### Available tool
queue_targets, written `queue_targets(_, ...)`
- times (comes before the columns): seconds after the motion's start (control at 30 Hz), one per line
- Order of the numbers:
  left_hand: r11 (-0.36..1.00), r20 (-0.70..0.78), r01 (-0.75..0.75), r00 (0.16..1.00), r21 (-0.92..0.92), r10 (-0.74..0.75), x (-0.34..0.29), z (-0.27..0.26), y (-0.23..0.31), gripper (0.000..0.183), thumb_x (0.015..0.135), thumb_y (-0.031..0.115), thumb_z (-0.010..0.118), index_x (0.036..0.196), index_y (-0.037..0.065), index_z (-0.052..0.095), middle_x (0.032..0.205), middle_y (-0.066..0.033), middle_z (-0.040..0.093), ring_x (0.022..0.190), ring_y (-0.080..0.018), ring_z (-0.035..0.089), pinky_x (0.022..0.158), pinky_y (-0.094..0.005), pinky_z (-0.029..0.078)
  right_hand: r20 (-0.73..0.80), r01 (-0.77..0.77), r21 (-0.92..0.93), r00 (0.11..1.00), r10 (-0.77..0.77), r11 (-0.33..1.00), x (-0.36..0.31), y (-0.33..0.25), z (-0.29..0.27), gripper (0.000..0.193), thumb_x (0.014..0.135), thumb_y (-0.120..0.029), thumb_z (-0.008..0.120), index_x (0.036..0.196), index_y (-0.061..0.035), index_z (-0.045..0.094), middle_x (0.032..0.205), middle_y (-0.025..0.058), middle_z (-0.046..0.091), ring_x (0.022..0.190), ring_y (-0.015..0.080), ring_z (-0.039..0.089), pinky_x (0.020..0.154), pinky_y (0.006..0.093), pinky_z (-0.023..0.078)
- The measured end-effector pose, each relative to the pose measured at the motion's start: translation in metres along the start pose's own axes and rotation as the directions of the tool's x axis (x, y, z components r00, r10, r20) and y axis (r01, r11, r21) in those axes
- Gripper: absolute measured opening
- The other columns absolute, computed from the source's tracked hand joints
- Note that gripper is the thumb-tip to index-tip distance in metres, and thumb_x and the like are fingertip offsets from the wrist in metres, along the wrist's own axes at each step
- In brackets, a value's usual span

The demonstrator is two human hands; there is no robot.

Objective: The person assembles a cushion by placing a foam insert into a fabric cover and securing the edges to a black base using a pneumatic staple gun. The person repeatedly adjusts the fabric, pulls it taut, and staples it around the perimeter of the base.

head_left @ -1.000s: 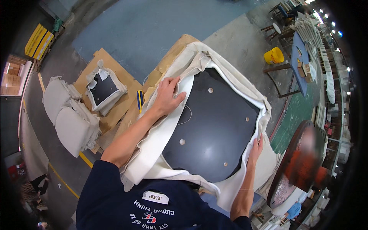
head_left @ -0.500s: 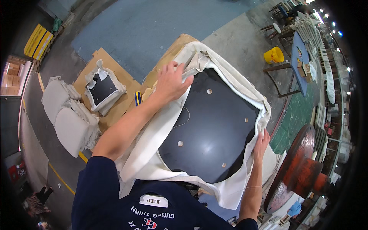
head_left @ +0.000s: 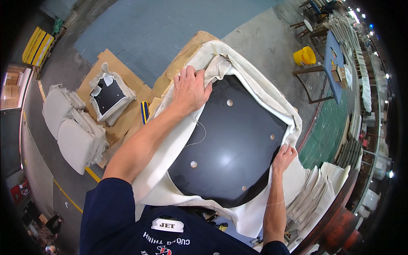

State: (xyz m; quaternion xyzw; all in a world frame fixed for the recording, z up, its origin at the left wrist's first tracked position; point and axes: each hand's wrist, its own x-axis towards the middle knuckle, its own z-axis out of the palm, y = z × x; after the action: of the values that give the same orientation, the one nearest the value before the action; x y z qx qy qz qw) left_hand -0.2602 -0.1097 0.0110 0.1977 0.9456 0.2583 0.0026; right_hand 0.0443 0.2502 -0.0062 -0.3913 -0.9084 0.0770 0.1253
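Note:
In front of me lies a seat cushion with its dark base board (head_left: 227,140) facing up, a few small round holes in the board. A cream fabric cover (head_left: 157,178) wraps its sides, the loose edge folding inward around the board. My left hand (head_left: 190,90) grips the cover along the far left side, fingers curled over it beside a bunched corner. At the right side my right hand (head_left: 284,159) pinches the cover's edge between thumb and fingers. A thin thread (head_left: 203,131) curls over the board near my left forearm. The cover's near edge hangs loosely toward my body.
A smaller half-covered cushion (head_left: 111,100) rests on a brown board (head_left: 140,87) to the left. Stacked cream cushions (head_left: 78,142) stand beside it. Folded fabric pieces (head_left: 312,193) and a rusty round metal part (head_left: 340,225) are at right. Farther off are a yellow bucket (head_left: 304,56) and a blue-topped table (head_left: 332,72).
My right hand has shifted slightly along the right edge and now pinches the cover with bent fingers. The left hand keeps its hold. The view has moved, showing more folded fabric at right.

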Motion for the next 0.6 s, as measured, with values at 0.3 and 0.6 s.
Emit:
queue_targets(0.3, 0.990, -0.108, -0.076, 0.992, -0.122, 0.062, -0.003, 0.014, -0.015, 0.046, 0.092, 0.033, 0.065, 0.130, 0.007, 0.065, 0.121, -0.0168, 0.056, 0.118, -0.0341, 0.052, 0.101, -0.0495, 0.040, 0.069, 0.072, -0.094, 0.995, -0.066, 0.993, 0.018, 0.027, 0.006, 0.056, 0.106, -0.039, 0.049, 0.140, 0.0044, 0.057, 0.134, 0.0344, 0.052, 0.125, 0.0466, 0.051, 0.111, 0.0493, 0.038)
queue_targets(0.6, 0.760, 0.328, 0.266, 0.942, -0.592, -0.074, -0.167, -0.073, -0.151, 0.055, 0.095, 0.025, 0.066, 0.143, 0.000, 0.057, 0.125, -0.0148, 0.066, 0.108, -0.0224, 0.063, 0.098, -0.0348, 0.048, 0.195, -0.334, 0.358, 0.940, 0.280, 0.872, -0.165, 0.137, -0.150, 0.051, 0.101, -0.025, 0.064, 0.148, -0.0054, 0.055, 0.130, 0.0124, 0.063, 0.117, 0.0225, 0.059, 0.099, 0.0401, 0.049)
